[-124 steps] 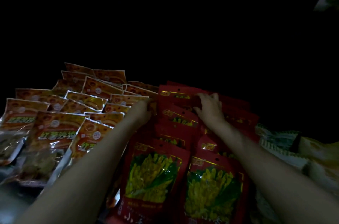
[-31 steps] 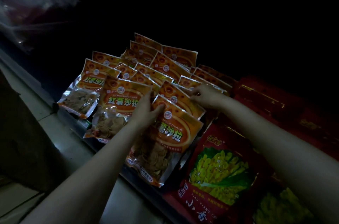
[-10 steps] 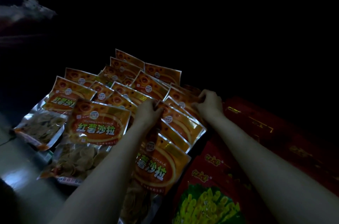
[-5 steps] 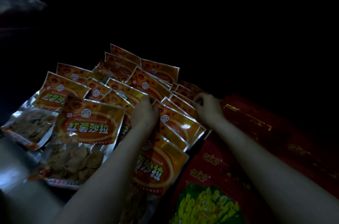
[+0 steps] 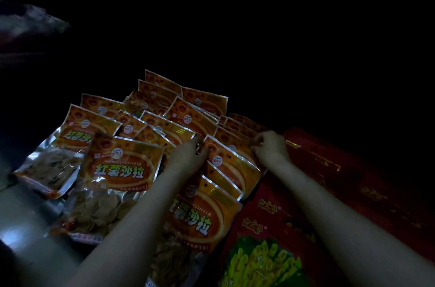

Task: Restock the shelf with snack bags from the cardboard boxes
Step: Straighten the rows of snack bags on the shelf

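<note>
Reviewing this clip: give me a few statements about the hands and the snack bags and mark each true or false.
1. Both hands hold the top edge of one orange bag. True: the left hand pinches its left corner, the right hand its right.
2. The red bags lie to the left of the orange ones. False: they lie to the right.
3. The nearest red bag pictures yellow sticks. True.
4. The right hand rests on a cardboard box. False: no box is in view.
</note>
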